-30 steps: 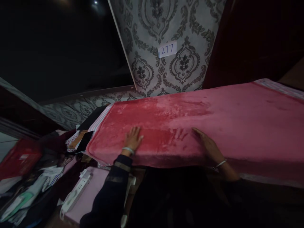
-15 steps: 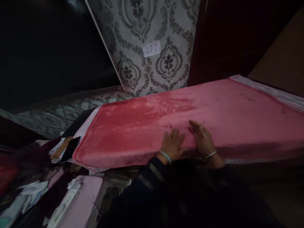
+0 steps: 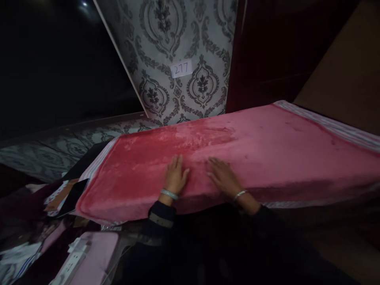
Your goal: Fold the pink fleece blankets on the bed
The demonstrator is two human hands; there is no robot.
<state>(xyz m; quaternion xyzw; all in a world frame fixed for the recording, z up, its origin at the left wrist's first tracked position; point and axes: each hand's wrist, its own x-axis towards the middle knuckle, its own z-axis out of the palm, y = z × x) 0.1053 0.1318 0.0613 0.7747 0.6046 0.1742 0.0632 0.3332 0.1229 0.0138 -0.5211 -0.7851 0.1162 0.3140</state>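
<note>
A pink and red plush cloth (image 3: 267, 150) covers a long raised surface, its striped edging showing at the left and right ends. Flat on its front half lies my left hand (image 3: 175, 176), fingers spread, a light bangle at the wrist. To the right, my right hand (image 3: 224, 176) is over the cloth with fingers extended toward the upper left, also with a bangle. Neither hand holds anything. The nap looks darker red on the left and paler on the right.
At the lower left are a power strip (image 3: 71, 263) on a pink stool (image 3: 99, 249), a dark flat device (image 3: 73, 197) and a heap of clothes. Behind the cloth, patterned wallpaper carries a paper label (image 3: 181, 68) reading 277, beside a large black screen (image 3: 65, 63).
My left hand has moved left across the cloth. My right hand has also shifted left and now lies flatter. The view has turned slightly to the right.
</note>
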